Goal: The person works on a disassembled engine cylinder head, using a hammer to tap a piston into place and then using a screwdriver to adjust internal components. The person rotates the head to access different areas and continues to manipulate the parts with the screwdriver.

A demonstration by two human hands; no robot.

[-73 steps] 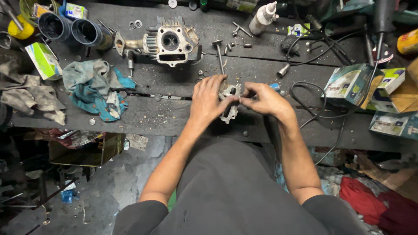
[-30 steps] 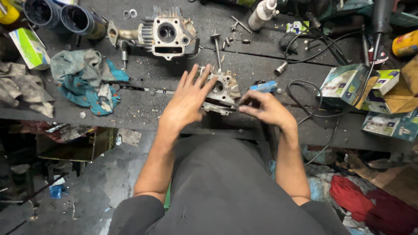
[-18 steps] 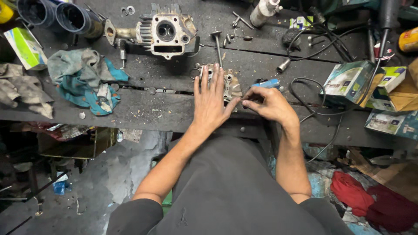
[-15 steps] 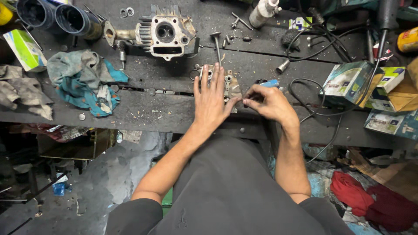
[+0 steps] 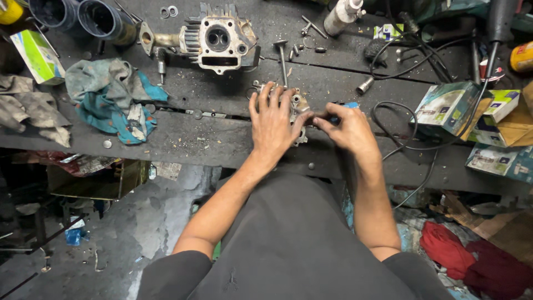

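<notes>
From the head view, your left hand (image 5: pixel 273 119) is lying flat, fingers spread, pinning the small metal engine part (image 5: pixel 298 108) to the table (image 5: pixel 183 139). Your right hand (image 5: pixel 347 126) is pinching a blue-handled tool (image 5: pixel 348 105) closed against it; a slip could jab your left fingers.

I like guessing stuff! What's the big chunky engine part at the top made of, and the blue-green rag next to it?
The engine part looks like cast metal, probably aluminium: dull silver-grey, with thin cooling fins and round bored holes. The rag looks like soft woven cloth, likely cotton: crumpled in folds, teal and grey, stained dark with grime.
</notes>
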